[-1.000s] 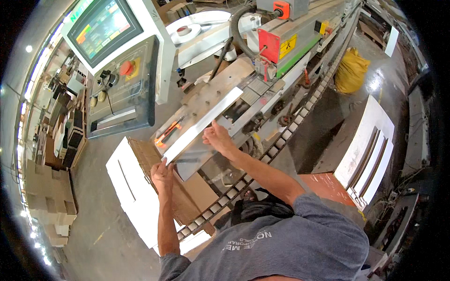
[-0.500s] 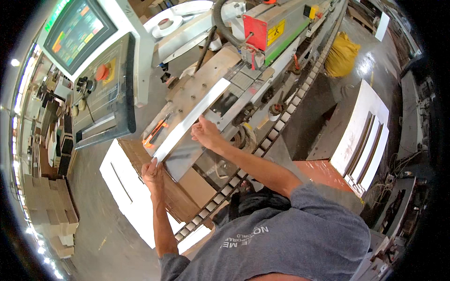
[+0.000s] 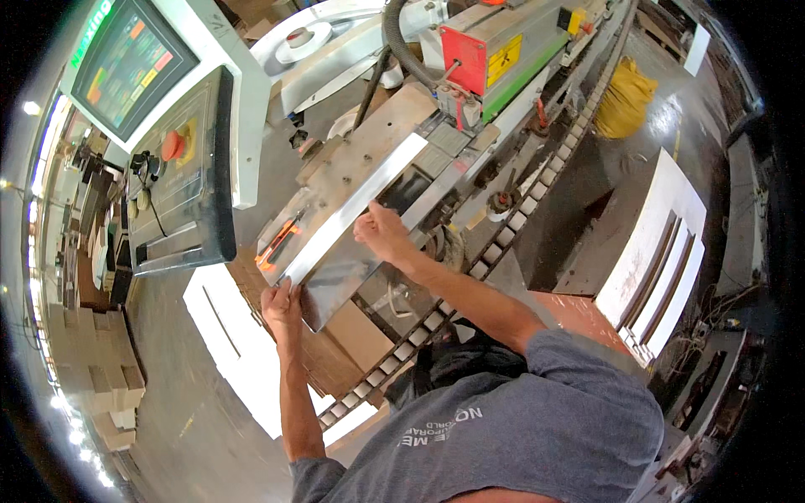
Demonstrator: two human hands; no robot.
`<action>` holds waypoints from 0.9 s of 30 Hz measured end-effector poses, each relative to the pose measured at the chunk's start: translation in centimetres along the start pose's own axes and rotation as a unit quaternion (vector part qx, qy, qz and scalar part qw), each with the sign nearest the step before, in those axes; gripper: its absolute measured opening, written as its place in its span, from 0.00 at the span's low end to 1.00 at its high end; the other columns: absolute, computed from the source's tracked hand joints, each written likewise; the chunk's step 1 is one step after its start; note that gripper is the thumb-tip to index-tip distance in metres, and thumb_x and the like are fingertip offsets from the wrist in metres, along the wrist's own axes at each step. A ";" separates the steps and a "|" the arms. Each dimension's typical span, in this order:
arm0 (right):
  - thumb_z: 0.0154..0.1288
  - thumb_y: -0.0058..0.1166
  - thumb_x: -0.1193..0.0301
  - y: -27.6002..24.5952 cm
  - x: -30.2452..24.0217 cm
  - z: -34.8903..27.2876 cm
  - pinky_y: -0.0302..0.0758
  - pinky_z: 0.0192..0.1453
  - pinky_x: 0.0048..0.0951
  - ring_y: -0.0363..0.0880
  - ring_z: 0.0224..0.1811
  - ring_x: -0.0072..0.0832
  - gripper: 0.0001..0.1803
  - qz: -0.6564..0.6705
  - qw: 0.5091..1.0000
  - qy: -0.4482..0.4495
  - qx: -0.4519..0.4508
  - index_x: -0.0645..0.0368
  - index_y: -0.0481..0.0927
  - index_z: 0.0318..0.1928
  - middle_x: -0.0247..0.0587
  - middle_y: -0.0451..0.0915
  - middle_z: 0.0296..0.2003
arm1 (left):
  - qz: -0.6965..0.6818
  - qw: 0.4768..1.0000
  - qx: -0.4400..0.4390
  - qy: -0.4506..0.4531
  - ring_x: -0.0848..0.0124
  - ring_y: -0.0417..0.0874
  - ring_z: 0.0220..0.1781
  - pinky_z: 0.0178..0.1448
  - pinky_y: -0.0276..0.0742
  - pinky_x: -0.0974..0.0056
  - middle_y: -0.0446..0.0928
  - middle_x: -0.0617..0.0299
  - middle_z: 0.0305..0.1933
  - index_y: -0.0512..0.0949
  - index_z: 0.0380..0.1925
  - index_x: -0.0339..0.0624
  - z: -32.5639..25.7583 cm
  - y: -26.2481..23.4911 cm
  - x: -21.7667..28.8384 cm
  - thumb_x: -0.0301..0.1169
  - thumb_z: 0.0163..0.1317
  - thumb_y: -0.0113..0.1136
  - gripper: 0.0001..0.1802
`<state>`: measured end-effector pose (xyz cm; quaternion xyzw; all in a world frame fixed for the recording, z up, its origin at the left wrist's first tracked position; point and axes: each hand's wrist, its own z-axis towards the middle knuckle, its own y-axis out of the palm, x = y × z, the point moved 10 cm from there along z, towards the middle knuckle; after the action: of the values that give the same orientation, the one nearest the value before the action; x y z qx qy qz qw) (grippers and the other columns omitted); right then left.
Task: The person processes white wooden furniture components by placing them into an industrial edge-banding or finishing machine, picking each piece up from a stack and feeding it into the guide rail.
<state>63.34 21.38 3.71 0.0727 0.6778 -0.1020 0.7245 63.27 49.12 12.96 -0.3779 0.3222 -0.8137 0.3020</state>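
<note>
A long, narrow white strip of board (image 3: 356, 210) lies slantwise across the machine's metal bed, its far end close to the red-fronted machine head (image 3: 463, 60). My left hand (image 3: 283, 308) is closed on the near end of the strip, thumb and fingers pinching it. Partway along, my right hand (image 3: 384, 235) is closed at the strip's right edge, with thumb raised and fingers curled against it; the fingertips are partly hidden. An orange-and-black utility knife (image 3: 279, 243) rests on the bed, left of the strip.
A control console (image 3: 180, 159) with a screen and red button stands at left. White-faced panels (image 3: 222, 331) and cardboard (image 3: 356, 335) lie by the near end. A roller chain conveyor (image 3: 470, 281) runs along my side. Stacked panels (image 3: 641, 243) and a yellow sack (image 3: 625, 96) are at right.
The white strip has slid slightly forward toward the machine head. Both hands have moved a little with it, and the view has shifted slightly.
</note>
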 end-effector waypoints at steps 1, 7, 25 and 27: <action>0.71 0.50 0.67 -0.7 0.6 0.3 0.82 0.40 0.27 0.78 0.30 0.22 0.20 0.012 1.000 0.016 0.004 0.75 0.63 0.45 0.43 0.78 0.32 | 0.029 0.999 -0.008 0.026 0.61 0.76 0.32 0.36 0.74 0.60 0.74 0.55 0.29 0.85 0.37 0.39 0.4 0.6 0.9 0.21 0.50 0.71 0.13; 0.69 0.50 0.72 -7.4 0.0 2.3 0.81 0.42 0.25 0.78 0.34 0.22 0.39 0.036 0.998 -0.001 0.051 0.84 0.45 0.68 0.43 0.78 0.34 | 0.000 0.999 -0.011 0.048 0.58 0.76 0.31 0.35 0.73 0.57 0.74 0.56 0.27 0.84 0.36 0.40 2.9 4.8 4.9 0.22 0.47 0.72 0.13; 0.63 0.56 0.75 -24.8 -5.3 -14.5 0.78 0.47 0.32 0.81 0.38 0.35 0.20 -0.040 0.941 -0.048 0.333 0.65 0.77 0.56 0.50 0.82 0.43 | 0.047 0.988 0.003 0.148 0.59 0.80 0.30 0.38 0.79 0.57 0.81 0.55 0.32 0.85 0.37 0.34 9.9 18.2 16.7 0.27 0.55 0.70 0.10; 0.63 0.55 0.74 -31.3 -7.3 -21.4 0.76 0.52 0.36 0.80 0.45 0.42 0.22 -0.204 0.889 -0.018 0.410 0.66 0.76 0.57 0.54 0.81 0.47 | 0.031 0.977 0.026 0.208 0.60 0.80 0.29 0.37 0.79 0.57 0.80 0.56 0.31 0.85 0.38 0.34 10.2 19.3 18.6 0.28 0.56 0.69 0.11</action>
<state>34.46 -3.40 10.46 0.2216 0.5620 -0.5180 0.6056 66.38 20.61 11.40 -0.1825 0.3684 -0.8729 0.2628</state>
